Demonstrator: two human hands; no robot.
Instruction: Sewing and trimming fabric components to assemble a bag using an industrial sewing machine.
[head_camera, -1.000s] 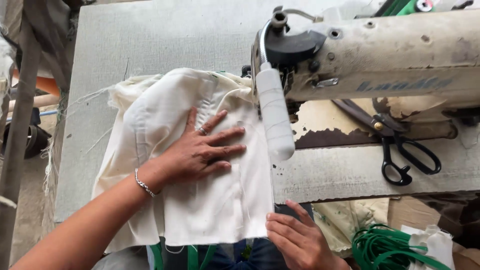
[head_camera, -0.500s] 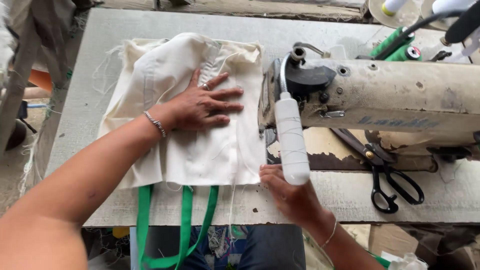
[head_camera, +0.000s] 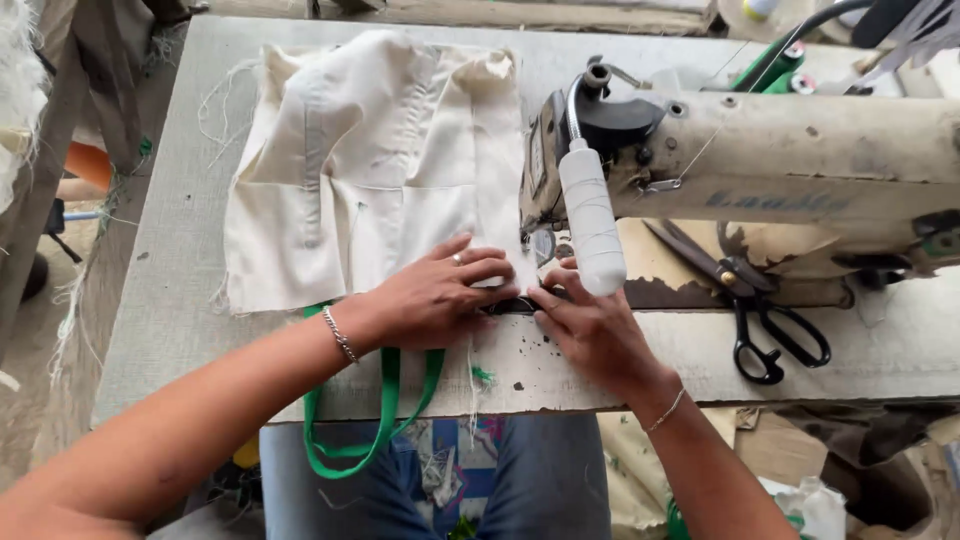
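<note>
A cream cloth bag (head_camera: 370, 170) lies flat on the grey bench (head_camera: 150, 250), its green strap (head_camera: 385, 400) hanging over the near edge. The left hand (head_camera: 440, 295) presses flat, fingers spread, on the bag's near right corner; the right hand (head_camera: 590, 325), fingers extended, touches the same edge beside the sewing machine (head_camera: 760, 170). Black scissors (head_camera: 760, 315) lie right, under the machine arm.

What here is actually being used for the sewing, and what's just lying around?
In use:
- cream cloth piece, pressed flat by the left hand
- right hand at the cloth's edge, beside the needle area
- sewing machine
- green strap hanging off the table edge

Lying about:
- black scissors under the machine arm
- green-topped bottle behind the machine
</note>
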